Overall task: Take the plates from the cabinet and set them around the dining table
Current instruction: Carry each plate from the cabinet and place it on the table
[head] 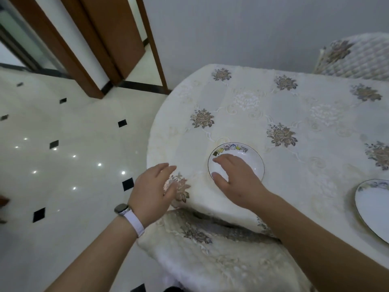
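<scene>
Small plate (242,153) flat on the table (299,173), close to the near rounded edge, directly beneath the right hand (233,178). Fingers spread and relaxed over the plate, gripping nothing; hard to say whether touching. Left hand (153,186) likewise open, hovering just left of the plate at the table's edge. Second plate (372,207) well off to the right. Probably set down already; right hand nearer for any last nudge.
</scene>
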A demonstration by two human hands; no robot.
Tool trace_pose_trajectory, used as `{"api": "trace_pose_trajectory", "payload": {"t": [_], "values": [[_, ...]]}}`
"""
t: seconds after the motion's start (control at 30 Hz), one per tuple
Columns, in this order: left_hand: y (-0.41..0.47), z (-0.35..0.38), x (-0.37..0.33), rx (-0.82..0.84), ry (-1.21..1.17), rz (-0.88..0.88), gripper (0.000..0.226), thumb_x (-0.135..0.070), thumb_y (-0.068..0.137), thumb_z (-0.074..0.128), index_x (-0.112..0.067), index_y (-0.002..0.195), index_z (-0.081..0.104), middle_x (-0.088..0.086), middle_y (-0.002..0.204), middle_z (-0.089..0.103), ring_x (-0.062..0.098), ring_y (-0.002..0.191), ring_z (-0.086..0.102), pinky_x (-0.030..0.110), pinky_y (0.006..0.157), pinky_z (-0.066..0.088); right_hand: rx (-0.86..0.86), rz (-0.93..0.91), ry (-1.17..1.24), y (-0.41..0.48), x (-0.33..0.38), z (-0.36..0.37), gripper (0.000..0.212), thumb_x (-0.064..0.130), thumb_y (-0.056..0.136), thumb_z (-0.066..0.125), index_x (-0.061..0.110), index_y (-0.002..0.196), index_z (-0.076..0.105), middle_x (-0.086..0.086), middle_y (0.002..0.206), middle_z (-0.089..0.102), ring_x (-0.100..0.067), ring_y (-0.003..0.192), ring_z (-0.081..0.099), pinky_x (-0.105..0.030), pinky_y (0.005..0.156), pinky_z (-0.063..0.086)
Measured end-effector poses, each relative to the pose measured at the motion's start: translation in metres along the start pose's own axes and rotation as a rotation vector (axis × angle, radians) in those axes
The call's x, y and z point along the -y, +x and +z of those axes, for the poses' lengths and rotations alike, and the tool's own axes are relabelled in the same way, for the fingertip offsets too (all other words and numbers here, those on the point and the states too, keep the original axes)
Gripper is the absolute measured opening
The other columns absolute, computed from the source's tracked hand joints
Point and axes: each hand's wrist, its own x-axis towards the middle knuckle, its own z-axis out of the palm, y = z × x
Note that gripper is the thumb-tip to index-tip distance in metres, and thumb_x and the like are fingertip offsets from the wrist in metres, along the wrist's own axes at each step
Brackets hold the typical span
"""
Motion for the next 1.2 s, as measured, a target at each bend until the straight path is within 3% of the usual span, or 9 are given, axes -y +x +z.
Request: {"api": "trace_pose_trajectory", "payload": {"t": [0.33, 0.53, 0.8, 1.2], "values": [[-0.093, -0.074, 0.073, -0.139, 0.081, -0.083, 0.051, -0.042, 0.085, 0.045, -0.012, 0.120, 0.067, 0.014, 0.121, 0.066, 0.034, 0.109, 0.061, 0.049, 0.091, 0.049, 0.058, -0.302, -0.219, -0.004, 0.138, 0.038, 0.044, 0.040, 0.094, 0.052, 0.015, 0.129, 0.060, -0.007, 0.131, 0.059, -0.029, 0.121, 0.051, -0.043, 0.099, 0.040], [-0.179, -0.129, 0.147, -0.253, 0.107, -0.157, 0.048, -0.042, 0.086, 0.045, -0.016, 0.119, 0.067, 0.010, 0.120, 0.066, 0.031, 0.109, 0.061, 0.045, 0.092, 0.046, 0.122, -0.393, -0.243, -0.014, 0.250, 0.096, 0.050, 0.045, 0.095, 0.047, 0.017, 0.135, 0.055, -0.006, 0.137, 0.054, -0.026, 0.128, 0.046, -0.040, 0.106, 0.035], [-0.319, -0.184, 0.255, -0.383, 0.144, -0.400, 0.042, -0.035, 0.088, 0.054, -0.018, 0.125, 0.065, 0.008, 0.126, 0.064, 0.028, 0.116, 0.057, 0.044, 0.097, 0.041, 0.236, -0.644, -0.289, -0.028, 0.406, 0.196, 0.050, 0.049, 0.098, 0.042, 0.024, 0.141, 0.046, 0.001, 0.145, 0.046, -0.018, 0.135, 0.036, -0.035, 0.110, 0.025], [-0.519, -0.234, 0.334, -0.615, 0.214, -0.871, 0.044, -0.039, 0.089, 0.049, -0.017, 0.123, 0.066, 0.008, 0.124, 0.064, 0.029, 0.115, 0.058, 0.046, 0.096, 0.043, 0.424, -1.108, -0.325, -0.055, 0.604, 0.314, 0.049, 0.049, 0.099, 0.041, 0.024, 0.140, 0.048, 0.000, 0.144, 0.047, -0.021, 0.134, 0.039, -0.036, 0.107, 0.028]]}}
